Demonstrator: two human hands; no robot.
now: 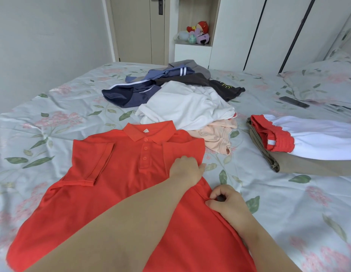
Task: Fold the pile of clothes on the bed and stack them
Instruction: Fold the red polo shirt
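Red polo shirt point(115, 193) lies face up, collar away, on the near part of the floral bed point(288, 213). One sleeve is folded inward. Left hand point(185, 169) grips the shirt's opposite sleeve edge, fingers curled on the cloth. Right hand point(227, 201) pinches the side hem just below. Pile of unfolded clothes point(182, 103) lies beyond the collar. Folded stack point(308, 148) sits to the right, apart.

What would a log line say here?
step: folding red polo shirt | left hand: holds fabric near sleeve | right hand: pinches side edge | unfolded pile: beyond collar | folded stack: at right
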